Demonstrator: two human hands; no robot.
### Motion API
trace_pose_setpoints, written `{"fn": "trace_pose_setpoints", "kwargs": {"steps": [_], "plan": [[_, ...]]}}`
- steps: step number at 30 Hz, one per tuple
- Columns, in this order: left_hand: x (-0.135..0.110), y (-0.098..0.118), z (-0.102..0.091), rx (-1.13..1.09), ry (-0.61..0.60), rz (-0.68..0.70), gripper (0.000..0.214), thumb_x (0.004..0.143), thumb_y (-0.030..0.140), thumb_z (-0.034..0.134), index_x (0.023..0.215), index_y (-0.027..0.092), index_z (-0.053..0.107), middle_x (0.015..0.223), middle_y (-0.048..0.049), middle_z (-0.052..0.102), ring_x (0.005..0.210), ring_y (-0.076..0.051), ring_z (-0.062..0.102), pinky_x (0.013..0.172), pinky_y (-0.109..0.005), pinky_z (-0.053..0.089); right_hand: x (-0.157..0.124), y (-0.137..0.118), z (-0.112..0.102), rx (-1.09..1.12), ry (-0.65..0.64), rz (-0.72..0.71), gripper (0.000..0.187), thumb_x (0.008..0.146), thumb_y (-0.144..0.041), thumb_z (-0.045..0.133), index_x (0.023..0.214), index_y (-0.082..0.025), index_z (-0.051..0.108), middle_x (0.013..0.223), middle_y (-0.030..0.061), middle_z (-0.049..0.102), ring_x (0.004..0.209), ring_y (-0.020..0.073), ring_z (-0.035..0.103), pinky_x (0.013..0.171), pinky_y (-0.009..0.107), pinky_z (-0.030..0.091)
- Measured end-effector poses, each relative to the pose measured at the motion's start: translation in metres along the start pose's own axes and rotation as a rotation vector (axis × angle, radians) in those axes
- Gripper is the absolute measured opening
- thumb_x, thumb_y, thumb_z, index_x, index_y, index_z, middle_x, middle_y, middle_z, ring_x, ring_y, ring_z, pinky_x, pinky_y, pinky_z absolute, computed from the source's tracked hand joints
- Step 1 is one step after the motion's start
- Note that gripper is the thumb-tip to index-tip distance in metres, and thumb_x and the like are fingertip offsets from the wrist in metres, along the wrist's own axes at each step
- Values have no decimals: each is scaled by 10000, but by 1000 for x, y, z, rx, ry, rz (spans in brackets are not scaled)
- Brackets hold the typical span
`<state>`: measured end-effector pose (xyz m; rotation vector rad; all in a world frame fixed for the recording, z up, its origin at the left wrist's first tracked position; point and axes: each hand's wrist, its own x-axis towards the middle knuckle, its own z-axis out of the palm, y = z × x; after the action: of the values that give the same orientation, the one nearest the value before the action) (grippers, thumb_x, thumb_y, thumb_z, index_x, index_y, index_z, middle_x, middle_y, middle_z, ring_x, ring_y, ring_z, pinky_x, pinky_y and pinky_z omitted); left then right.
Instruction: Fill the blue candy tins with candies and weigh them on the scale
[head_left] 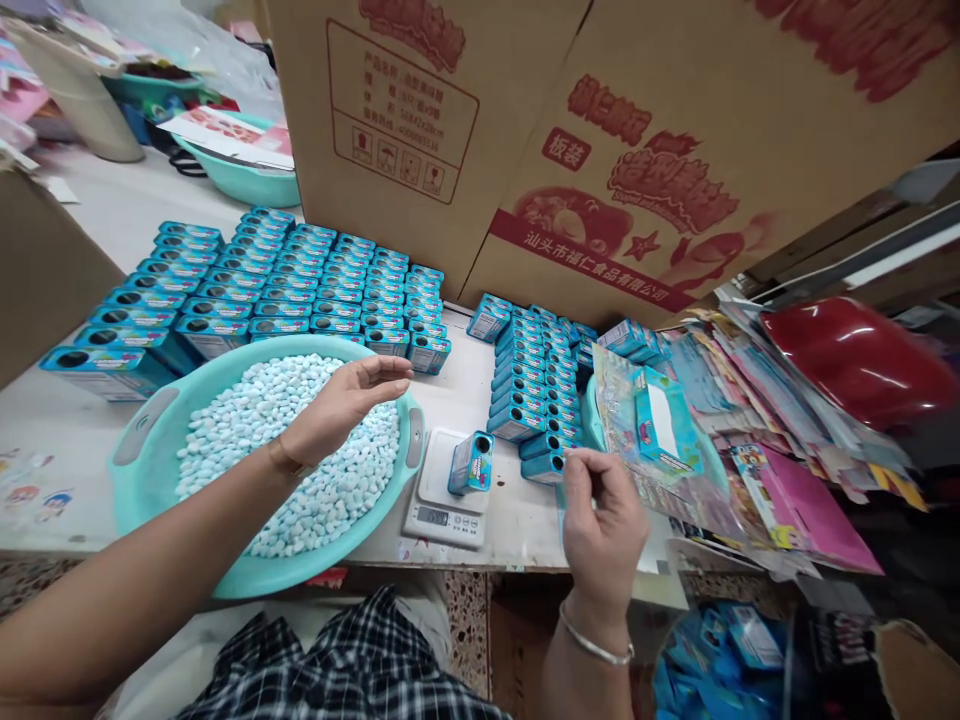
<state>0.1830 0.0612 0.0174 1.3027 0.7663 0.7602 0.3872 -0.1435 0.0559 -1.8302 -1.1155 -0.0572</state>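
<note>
My left hand (341,400) hovers over a teal basin (150,455) filled with small white and pale blue candies (255,420); its fingers are curved together and cupped, and whether it holds candies is hidden. My right hand (600,530) is pinched at the fingertips near a row of small blue boxes (536,400), gripping something thin I cannot make out. One blue box (471,462) with a round hole on top stands on a small white digital scale (444,500) between my hands.
Several rows of blue boxes (285,285) cover the table behind the basin. Large cardboard cartons (525,130) stand at the back. Printed cards and packaging (750,440) pile up at right beside a red object (855,360). Another teal basin (247,180) sits far left.
</note>
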Motion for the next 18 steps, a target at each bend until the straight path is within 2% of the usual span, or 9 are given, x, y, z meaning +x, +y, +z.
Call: {"fn": "trace_pose_setpoints", "kwargs": {"steps": [2,3,5,6,8,11,13,15,18], "plan": [[2,2,-1,57,1,29,434,755,451,740,1100,199,668,1149,-89,677,1108,-256,601,999,-406,434,-23,-18,14,126,-112,22,100,939,-236,503,919,-234,601,815,13,601,741,159,571,677,284,456],[4,6,1,95,-2,54,446,760,454,735,1121,203,659,1167,-91,670,1118,-256,597,1001,-405,435,-35,-28,27,173,-262,-10,136,951,-223,469,922,-237,601,802,9,606,719,151,568,657,274,459],[8,20,6,194,-33,138,479,758,446,737,1168,220,638,1204,-89,657,1129,-253,593,1007,-402,435,-55,-49,60,187,-599,-210,171,958,-223,442,981,-227,612,889,34,647,816,163,592,729,285,486],[11,30,12,258,-70,198,494,752,432,743,1189,230,630,1224,-83,649,1142,-253,587,1019,-399,428,-63,-58,78,131,-683,-348,162,950,-257,464,982,-216,617,917,51,657,866,188,591,765,310,489],[15,51,27,403,-183,338,512,741,387,756,1216,249,624,1265,-64,629,1190,-265,558,1067,-393,387,-71,-74,114,-19,-775,-541,225,949,-347,468,1007,-189,616,962,81,658,940,237,579,805,359,492],[19,70,58,653,-470,490,562,731,284,751,1271,268,596,1319,-56,592,1255,-298,503,1110,-412,326,-70,-87,157,-142,-775,-614,356,948,-445,455,1149,-175,571,1161,114,631,1087,288,545,858,413,487],[20,63,77,849,-699,555,676,701,171,729,1340,275,533,1373,-80,552,1281,-329,473,1098,-461,321,-67,-89,179,-176,-779,-603,480,933,-479,475,1315,-190,460,1347,126,547,1214,306,484,936,461,455],[20,43,91,1056,-884,641,808,653,57,681,1398,276,459,1455,-113,475,1341,-364,404,1088,-510,305,-65,-87,197,-158,-838,-605,706,879,-550,522,1447,-204,286,1447,101,477,1293,313,428,992,473,426],[22,5,104,1294,-1029,806,875,612,-15,632,1414,262,420,1538,-154,352,1410,-381,306,1091,-554,262,-67,-81,212,-92,-936,-651,930,801,-634,542,1512,-212,116,1476,51,458,1330,321,405,1017,459,418]]}}
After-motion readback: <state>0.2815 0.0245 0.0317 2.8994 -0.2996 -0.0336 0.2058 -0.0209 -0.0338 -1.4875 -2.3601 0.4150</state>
